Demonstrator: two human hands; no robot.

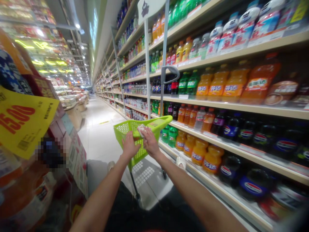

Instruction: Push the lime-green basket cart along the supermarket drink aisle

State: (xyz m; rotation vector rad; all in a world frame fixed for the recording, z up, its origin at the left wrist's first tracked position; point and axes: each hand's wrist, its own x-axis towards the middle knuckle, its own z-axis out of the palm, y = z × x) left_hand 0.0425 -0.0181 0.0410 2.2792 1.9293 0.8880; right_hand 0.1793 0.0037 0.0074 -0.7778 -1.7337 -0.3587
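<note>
A small lime-green shopping cart with perforated basket walls stands before me on the tiled floor. My left hand is closed over its near rim, the fingertips partly hidden. Just to the right, my right hand pinches a crumpled white cloth or tissue against the same near edge. The two hands are close together but apart. A flat green panel shows at the cart's right side. The basket's inside is mostly hidden by the hands and rim.
Shelves of bottled drinks run along the right, with a metal post and a loop-shaped bracket near the cart. Stacked goods with a yellow price sign crowd the left. A pale tiled aisle stretches ahead.
</note>
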